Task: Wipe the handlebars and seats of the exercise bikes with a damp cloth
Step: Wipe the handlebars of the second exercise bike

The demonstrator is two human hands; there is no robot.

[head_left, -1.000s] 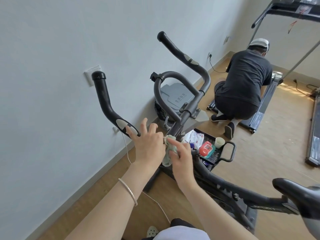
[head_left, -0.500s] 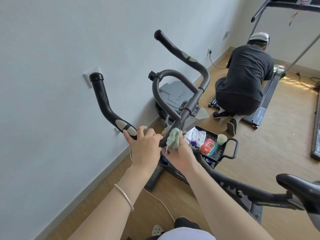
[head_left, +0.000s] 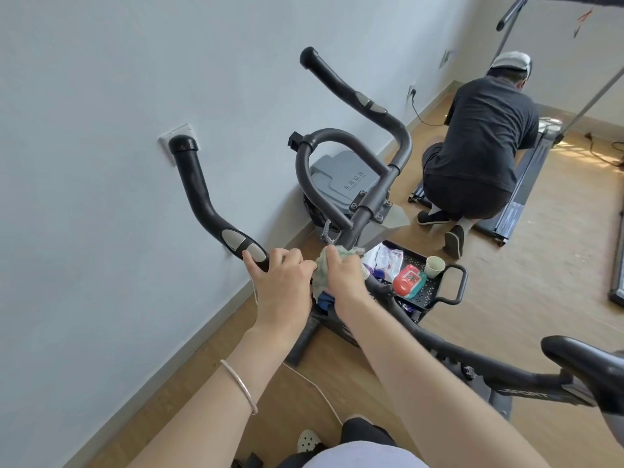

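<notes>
A black exercise bike stands by the wall. Its left handlebar curves up toward the wall socket, and its right handlebar rises at centre. My left hand grips the lower end of the left handlebar, thumb beside its silver sensor pad. My right hand holds a pale green cloth bunched against the base of the handlebar stem. The black seat shows at the lower right edge.
A person in black crouches by a treadmill at the back right. A black tray behind the bike holds wipes, a red packet and a paper cup. A grey bin sits by the wall. A white cable runs over the floor.
My right hand has brought the cloth up from below the stem onto its base. My left hand has closed round the lower left handlebar. The view has shifted slightly.
</notes>
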